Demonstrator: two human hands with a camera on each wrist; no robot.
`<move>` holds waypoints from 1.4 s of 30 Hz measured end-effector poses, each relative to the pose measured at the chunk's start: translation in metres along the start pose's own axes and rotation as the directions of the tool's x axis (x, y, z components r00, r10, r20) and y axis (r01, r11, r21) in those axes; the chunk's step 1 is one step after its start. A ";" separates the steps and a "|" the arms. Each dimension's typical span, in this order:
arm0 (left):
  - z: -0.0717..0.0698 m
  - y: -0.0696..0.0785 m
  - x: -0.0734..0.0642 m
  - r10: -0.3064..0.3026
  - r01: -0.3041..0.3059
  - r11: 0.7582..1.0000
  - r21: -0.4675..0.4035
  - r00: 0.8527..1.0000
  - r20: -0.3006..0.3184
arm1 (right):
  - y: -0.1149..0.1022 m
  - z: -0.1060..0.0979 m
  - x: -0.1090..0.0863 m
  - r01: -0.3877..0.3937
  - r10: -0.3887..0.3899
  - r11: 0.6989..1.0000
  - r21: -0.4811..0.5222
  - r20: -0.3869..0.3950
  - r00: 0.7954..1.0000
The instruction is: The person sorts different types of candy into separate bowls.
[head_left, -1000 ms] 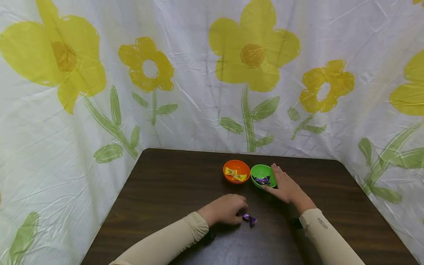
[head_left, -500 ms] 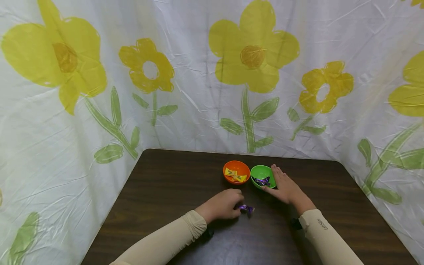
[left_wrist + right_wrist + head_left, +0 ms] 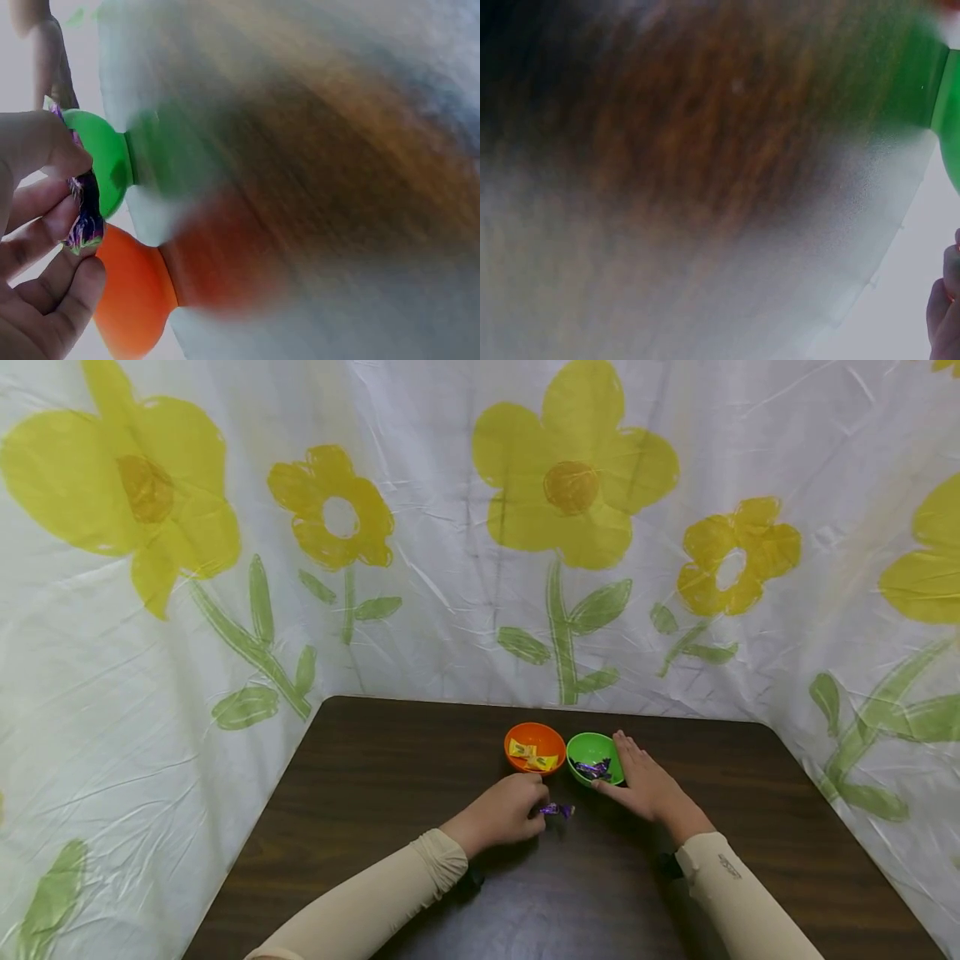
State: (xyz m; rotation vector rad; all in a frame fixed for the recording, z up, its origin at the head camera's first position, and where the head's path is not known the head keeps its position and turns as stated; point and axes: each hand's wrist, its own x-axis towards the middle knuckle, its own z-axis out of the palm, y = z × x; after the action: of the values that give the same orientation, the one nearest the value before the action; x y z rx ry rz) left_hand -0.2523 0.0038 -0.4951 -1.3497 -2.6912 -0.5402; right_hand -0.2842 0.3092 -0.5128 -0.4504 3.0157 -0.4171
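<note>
My left hand (image 3: 498, 814) pinches a purple twist-wrapped candy (image 3: 555, 810) between thumb and fingers, just in front of the bowls. The left wrist view has the candy (image 3: 88, 206) up close, its wrapper ends sticking out past the fingertips. On the right side of a green bowl (image 3: 587, 743) lies my right hand (image 3: 654, 787), fingers straight along its side and thumb at the near rim. Purple-wrapped candy (image 3: 593, 769) sits in that bowl. Only a few right fingertips (image 3: 951, 274) show in the right wrist view, below the green bowl's edge.
Left of the green bowl, close beside it, stands an orange bowl (image 3: 542, 732) with yellow-wrapped candies (image 3: 542, 762) in it. Both are on a dark wood table (image 3: 390, 760). A white curtain (image 3: 435, 610) with yellow flowers hangs behind the table's far edge.
My left hand has moved forward with the purple candy, away from me and toward the bowls. The right hand and both bowls have stayed put.
</note>
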 end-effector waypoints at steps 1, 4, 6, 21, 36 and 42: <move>0.000 0.000 0.001 -0.004 0.004 1.000 0.004 1.000 -0.008 | 0.000 -0.001 0.000 -0.001 0.001 1.000 0.002 0.000 1.000; -0.002 0.001 0.004 -0.009 0.010 1.000 0.019 0.999 -0.032 | -0.001 -0.002 0.000 -0.004 0.004 1.000 0.001 0.001 1.000; -0.002 0.002 0.007 -0.013 0.014 1.000 0.023 0.999 -0.052 | -0.001 -0.002 0.001 -0.003 0.003 1.000 -0.003 0.001 1.000; -0.009 0.001 0.022 -0.056 0.055 0.998 -0.015 0.990 -0.129 | -0.001 -0.002 0.000 0.011 -0.011 1.000 0.001 -0.001 1.000; -0.020 -0.005 0.035 -0.106 0.093 0.991 -0.099 0.986 -0.129 | -0.005 -0.003 -0.001 0.011 -0.011 1.000 0.011 -0.011 1.000; -0.020 -0.002 0.043 -0.124 0.113 0.989 -0.099 0.986 -0.115 | -0.003 -0.004 -0.002 0.010 -0.010 1.000 0.008 -0.006 1.000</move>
State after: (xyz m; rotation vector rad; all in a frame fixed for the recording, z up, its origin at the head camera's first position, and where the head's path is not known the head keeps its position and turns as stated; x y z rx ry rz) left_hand -0.2814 0.0283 -0.4677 -1.1403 -2.6896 -0.7416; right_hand -0.2823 0.3079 -0.5086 -0.4652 3.0172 -0.4316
